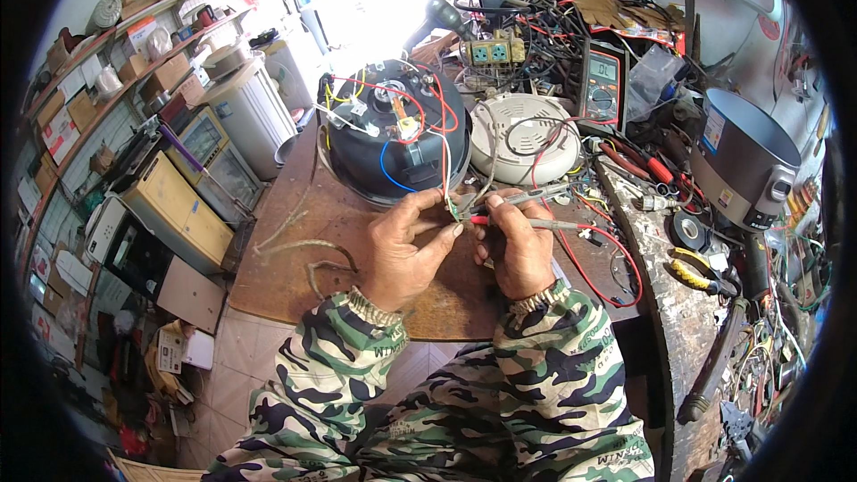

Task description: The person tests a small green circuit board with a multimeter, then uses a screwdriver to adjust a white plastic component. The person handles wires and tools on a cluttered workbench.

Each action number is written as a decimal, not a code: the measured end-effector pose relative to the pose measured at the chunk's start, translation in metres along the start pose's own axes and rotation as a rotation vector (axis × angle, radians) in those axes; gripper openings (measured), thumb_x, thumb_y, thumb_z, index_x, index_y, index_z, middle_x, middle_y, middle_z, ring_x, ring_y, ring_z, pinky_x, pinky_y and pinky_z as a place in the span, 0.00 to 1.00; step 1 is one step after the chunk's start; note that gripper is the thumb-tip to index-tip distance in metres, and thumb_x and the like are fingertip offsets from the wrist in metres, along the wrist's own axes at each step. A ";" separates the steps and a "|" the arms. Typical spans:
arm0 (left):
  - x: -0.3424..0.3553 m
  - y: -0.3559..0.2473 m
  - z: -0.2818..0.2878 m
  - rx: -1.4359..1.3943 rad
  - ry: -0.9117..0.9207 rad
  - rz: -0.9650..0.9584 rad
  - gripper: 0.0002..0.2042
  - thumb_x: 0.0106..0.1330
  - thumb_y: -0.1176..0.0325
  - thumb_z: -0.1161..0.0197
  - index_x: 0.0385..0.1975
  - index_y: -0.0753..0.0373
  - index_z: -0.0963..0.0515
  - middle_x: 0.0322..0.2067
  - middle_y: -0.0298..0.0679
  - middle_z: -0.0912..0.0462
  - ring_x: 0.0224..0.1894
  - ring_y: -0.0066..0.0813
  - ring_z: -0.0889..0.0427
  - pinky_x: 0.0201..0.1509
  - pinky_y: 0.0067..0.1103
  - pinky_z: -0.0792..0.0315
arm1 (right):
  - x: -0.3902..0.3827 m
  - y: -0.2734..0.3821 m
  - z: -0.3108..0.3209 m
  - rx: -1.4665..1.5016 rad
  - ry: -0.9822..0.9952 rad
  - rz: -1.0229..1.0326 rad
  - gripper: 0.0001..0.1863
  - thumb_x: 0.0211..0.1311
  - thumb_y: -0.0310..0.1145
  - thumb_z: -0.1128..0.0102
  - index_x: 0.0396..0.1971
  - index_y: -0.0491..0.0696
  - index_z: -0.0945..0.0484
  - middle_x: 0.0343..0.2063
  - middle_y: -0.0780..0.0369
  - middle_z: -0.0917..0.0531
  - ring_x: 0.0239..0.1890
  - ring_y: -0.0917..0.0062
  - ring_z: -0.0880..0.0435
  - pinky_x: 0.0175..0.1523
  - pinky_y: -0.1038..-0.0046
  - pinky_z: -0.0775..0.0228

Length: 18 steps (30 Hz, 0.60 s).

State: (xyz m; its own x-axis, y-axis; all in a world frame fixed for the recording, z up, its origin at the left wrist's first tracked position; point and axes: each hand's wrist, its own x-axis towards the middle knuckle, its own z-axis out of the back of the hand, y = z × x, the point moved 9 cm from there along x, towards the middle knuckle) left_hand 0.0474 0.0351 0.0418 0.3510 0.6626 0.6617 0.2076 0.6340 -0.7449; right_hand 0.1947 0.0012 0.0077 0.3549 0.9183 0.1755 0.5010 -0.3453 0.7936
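Note:
My left hand (406, 245) is closed, pinching a small green part (453, 209) between thumb and fingertips. Thin red and white wires run up from it. In my closed right hand (522, 254) is a multimeter probe (549, 224) with a red tip section and a red lead, pointed at that part. A second slim grey tool, perhaps the other probe, passes between the fingers; its exact kind I cannot tell. Just beyond my hands sits a black, upturned, domed appliance body (361, 152) with loose coloured wires. A multimeter (604, 85) stands propped up at the back right.
Beside the domed body lies a round white vented plastic base (522, 138). A grey pot-like housing (745, 156), yellow-handled pliers (701, 272) and black tape (689, 230) crowd the right-hand bench. Tangled cables are heaped behind. Loaded shelves (116, 31) line the left wall.

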 end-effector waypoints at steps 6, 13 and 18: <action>0.000 -0.001 -0.001 -0.046 0.002 0.020 0.20 0.62 0.88 0.38 0.54 0.70 0.29 0.49 0.43 0.20 0.50 0.28 0.19 0.56 0.25 0.21 | 0.000 0.002 -0.002 -0.019 0.007 0.030 0.10 0.68 0.34 0.42 0.35 0.40 0.23 0.21 0.61 0.21 0.16 0.80 0.25 0.19 0.78 0.32; 0.001 -0.003 -0.002 -0.055 0.008 -0.003 0.20 0.62 0.87 0.37 0.54 0.71 0.29 0.49 0.43 0.20 0.50 0.28 0.19 0.55 0.25 0.21 | -0.001 0.005 -0.002 -0.036 0.008 0.041 0.11 0.68 0.34 0.43 0.36 0.40 0.23 0.21 0.61 0.21 0.17 0.80 0.25 0.20 0.78 0.31; 0.001 -0.001 0.000 -0.051 0.000 0.031 0.19 0.62 0.87 0.37 0.53 0.71 0.28 0.49 0.43 0.20 0.50 0.28 0.19 0.55 0.25 0.21 | -0.001 0.004 -0.002 -0.016 -0.009 0.036 0.11 0.68 0.34 0.43 0.36 0.40 0.23 0.21 0.61 0.21 0.17 0.80 0.25 0.20 0.78 0.31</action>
State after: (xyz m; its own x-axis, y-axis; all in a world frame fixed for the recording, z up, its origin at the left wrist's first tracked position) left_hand 0.0478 0.0347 0.0433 0.3583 0.6815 0.6381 0.2431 0.5918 -0.7686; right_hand 0.1943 -0.0008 0.0116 0.3797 0.9036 0.1984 0.4749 -0.3744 0.7964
